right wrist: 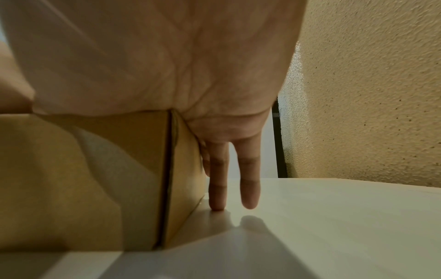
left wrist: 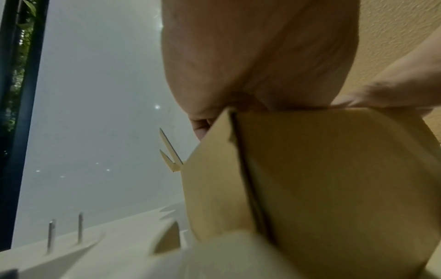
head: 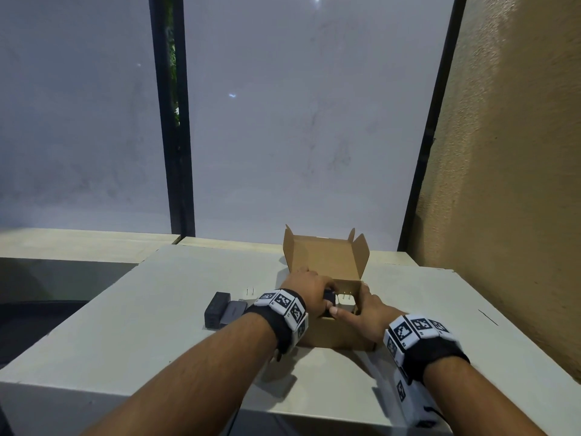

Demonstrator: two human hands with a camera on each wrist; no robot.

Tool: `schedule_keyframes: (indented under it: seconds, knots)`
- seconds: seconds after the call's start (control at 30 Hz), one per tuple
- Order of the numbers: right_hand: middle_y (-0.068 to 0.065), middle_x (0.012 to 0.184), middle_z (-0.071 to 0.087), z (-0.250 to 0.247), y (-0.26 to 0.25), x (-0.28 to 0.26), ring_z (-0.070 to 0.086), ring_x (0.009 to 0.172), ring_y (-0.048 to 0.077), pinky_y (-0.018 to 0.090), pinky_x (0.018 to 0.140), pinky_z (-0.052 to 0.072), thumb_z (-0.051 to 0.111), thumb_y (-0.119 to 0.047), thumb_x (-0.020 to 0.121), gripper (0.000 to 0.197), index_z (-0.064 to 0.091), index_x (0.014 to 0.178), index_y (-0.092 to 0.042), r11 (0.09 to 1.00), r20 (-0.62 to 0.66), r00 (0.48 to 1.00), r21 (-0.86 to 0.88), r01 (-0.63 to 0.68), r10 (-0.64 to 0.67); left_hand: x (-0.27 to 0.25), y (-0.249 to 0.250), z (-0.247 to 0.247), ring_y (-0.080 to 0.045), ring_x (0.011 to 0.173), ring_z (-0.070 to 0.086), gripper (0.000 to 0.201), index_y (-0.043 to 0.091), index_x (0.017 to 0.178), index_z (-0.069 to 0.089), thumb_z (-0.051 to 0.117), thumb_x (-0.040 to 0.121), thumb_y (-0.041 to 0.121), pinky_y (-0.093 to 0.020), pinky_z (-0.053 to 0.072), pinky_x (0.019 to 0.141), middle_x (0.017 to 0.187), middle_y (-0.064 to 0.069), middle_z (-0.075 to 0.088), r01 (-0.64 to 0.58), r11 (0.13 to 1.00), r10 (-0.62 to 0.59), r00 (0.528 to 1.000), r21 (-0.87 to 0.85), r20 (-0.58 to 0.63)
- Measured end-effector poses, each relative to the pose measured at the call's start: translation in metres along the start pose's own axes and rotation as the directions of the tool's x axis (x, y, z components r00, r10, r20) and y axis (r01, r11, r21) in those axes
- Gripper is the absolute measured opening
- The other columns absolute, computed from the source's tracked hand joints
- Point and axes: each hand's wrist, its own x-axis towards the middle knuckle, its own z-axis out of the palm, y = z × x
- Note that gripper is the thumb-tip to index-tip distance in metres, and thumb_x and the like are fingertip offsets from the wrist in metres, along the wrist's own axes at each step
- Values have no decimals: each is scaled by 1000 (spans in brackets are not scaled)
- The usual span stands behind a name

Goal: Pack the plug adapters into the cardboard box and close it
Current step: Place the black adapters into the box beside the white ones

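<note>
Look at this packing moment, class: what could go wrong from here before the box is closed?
1. The white adapter in the cardboard box stands prongs up; the black adapter that the left hand lowers beside it could catch on them.
2. The right hand only rests against the box's side, so a push might slide the box.
3. A black adapter, a grey adapter and a white adapter lying on the table might be forgotten.

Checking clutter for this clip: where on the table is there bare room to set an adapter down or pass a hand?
Bare table lies in front of the black adapters on the near left, and right of the cardboard box toward the wall. It is crowded at the box mouth, where the left hand and right hand meet, and beside its left wall.
</note>
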Motion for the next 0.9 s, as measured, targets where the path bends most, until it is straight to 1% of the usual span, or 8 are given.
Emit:
schedule_keyframes:
  seconds: [0.1,0.17,0.27,0.4,0.53,0.63,0.77,0.9]
  knots:
    - [7,148,53,-2,-2,-3,59,127,30,46,106,49,38,-103,40,142,18,157,-24,1000,0,1000,7,-2,2,0,1,-2,-23,118,47,37,36,129,58,57,92,42,-39,38,96,122,1,66,12,1000,-11,1000,-18,20]
    - [7,148,53,-4,-4,-5,58,127,30,46,106,48,38,-100,41,140,19,157,-23,1000,1,1000,10,-1,1,-1,1,-5,-24,119,45,38,35,132,55,51,95,43,-38,35,96,125,0,64,8,1000,-9,998,18,54]
    - [6,148,53,-5,-5,-7,58,127,29,45,107,48,35,-108,34,149,19,157,-24,1000,7,1000,18,2,-2,-4,3,-7,-25,125,41,39,32,136,51,45,98,42,-39,29,101,131,0,61,9,997,-18,991,70,130]
    - [5,146,55,-4,-3,-5,60,125,29,47,106,49,28,-112,23,159,21,155,-26,999,9,1000,31,8,-8,-6,2,-6,-27,128,35,42,36,138,48,42,98,46,-43,25,104,135,2,58,25,998,-35,978,53,205]
    - [6,148,52,-4,-2,-3,59,126,30,47,106,49,26,-113,22,161,17,157,-26,1000,19,1000,-2,8,-8,-5,-2,-5,-26,124,37,46,37,129,58,45,91,61,-43,27,103,127,3,63,16,999,-23,975,35,219]
    - [5,146,53,-2,-1,-2,60,124,29,47,104,50,26,-113,22,160,18,156,-27,1000,17,1000,-5,11,-11,-4,-3,-3,-24,122,37,46,35,123,63,48,89,62,-43,28,103,126,4,64,19,999,-26,973,33,231]
    - [5,146,53,-1,0,-1,59,126,29,47,105,50,27,-113,22,158,20,155,-27,1000,10,1000,1,18,-18,-9,-5,-7,-25,121,37,34,35,123,64,50,94,48,-41,29,99,124,4,64,-20,998,8,981,61,195]
    - [6,148,52,2,5,5,58,127,29,49,106,49,29,-113,28,153,19,155,-27,1000,8,1000,12,28,-28,-24,-30,-21,-23,116,41,33,32,121,64,54,92,20,-40,34,96,122,3,61,-34,999,34,999,27,23]
